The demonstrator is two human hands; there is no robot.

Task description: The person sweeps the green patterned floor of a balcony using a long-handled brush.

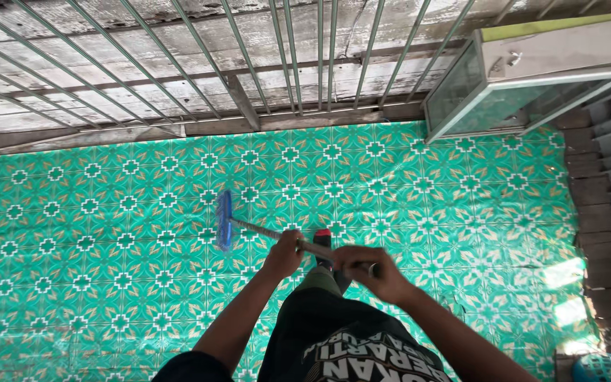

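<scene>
Both hands, left hand (pixel 282 255) and right hand (pixel 368 272), are gripping the blue-headed, metal-handled broom (pixel 225 221), sweeping the green patterned vinyl floor (pixel 107 233) toward its far edge.

Blue basket (pixel 608 368) cut by bottom-right corner; glass cabinet (pixel 525 78) cut by right edge; broom handle (pixel 305 244) end hidden in right hand (pixel 373 272).

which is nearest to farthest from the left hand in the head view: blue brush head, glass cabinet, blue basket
From the left hand:
1. Blue brush head, just left of it on the green floor mat.
2. Glass cabinet, upper right by the wall.
3. Blue basket, bottom right corner.
</scene>
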